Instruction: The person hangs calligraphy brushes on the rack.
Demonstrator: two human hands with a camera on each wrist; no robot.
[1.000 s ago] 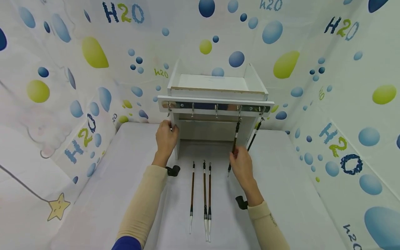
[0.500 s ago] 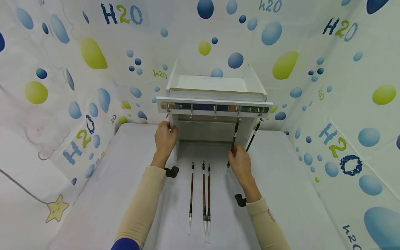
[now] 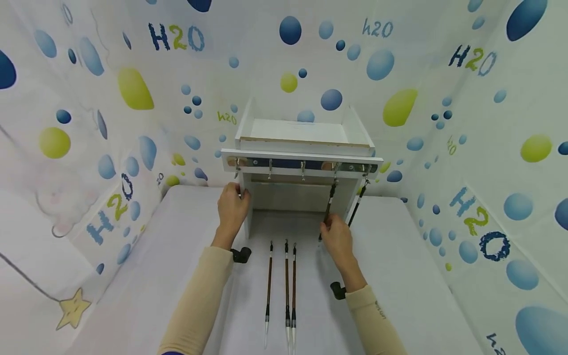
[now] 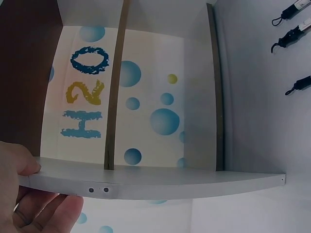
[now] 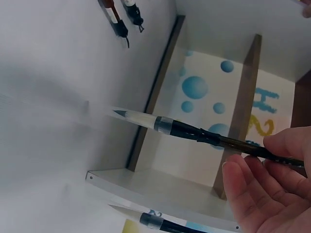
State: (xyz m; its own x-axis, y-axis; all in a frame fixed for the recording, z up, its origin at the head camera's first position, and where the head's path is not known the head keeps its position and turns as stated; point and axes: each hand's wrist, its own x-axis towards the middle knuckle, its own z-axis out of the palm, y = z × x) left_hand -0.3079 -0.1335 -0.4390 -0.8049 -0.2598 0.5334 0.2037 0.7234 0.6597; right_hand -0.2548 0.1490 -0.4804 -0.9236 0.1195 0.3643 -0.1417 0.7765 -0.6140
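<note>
A white wooden rack (image 3: 306, 146) stands on the table, its front rail carrying a metal strip (image 3: 286, 163) with several hooks. My left hand (image 3: 232, 209) grips the rack's left side panel (image 4: 160, 183), thumb on one face and fingers on the other. With my right hand (image 3: 338, 241) I pinch the dark handle of a calligraphy brush (image 5: 189, 131) between thumb and fingers. Its looped top is at the second hook from the right, and its pale bristles have a clear cover. A second calligraphy brush (image 3: 357, 206) hangs from the rightmost hook.
On the white table (image 3: 399, 296), three more calligraphy brushes (image 3: 269, 281) lie with loops towards the rack and tips towards me. The hooks at the left and middle hold no brushes. A patterned curtain (image 3: 177, 118) surrounds the table behind and at both sides.
The head view has tilted up slightly, so everything sits lower in it. Both hands keep their holds on the rack and the brush; the brush stays at its hook.
</note>
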